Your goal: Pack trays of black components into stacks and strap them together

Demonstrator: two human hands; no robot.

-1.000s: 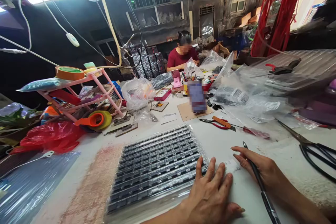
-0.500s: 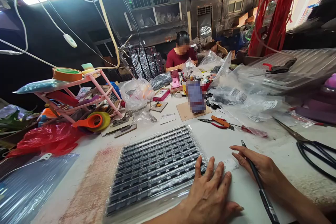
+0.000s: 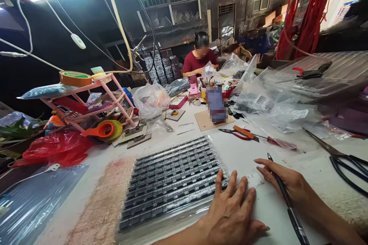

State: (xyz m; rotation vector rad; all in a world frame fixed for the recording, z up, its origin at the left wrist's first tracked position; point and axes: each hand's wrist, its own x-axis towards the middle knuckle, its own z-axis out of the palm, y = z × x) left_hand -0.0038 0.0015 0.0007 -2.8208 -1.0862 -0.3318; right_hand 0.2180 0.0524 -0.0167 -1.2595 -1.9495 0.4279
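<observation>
A clear plastic-wrapped tray (image 3: 172, 183) with rows of dark strips lies on the white table before me. My left hand (image 3: 230, 206) rests flat, its fingers spread over the tray's right edge and the tabletop beside it. To the right, my right hand (image 3: 299, 183) grips a black pen (image 3: 290, 210), which slants with one end pointing away from me. Small handwritten marks (image 3: 254, 178) show on the table between the two hands. Large black-handled scissors (image 3: 340, 157) lie right of my right hand.
Beyond the tray lie pliers (image 3: 235, 133), an orange-handled blade (image 3: 244, 132) and a screwdriver (image 3: 280, 142). A pink rack (image 3: 110, 95) with tape stands left. Clear plastic bags (image 3: 264, 103) pile up at right. A person in a red shirt (image 3: 191, 63) sits across the table.
The view has shifted slightly, so things sit a little further right in the picture. Both hands keep nearly the same pose, with the pen still in my right hand.
</observation>
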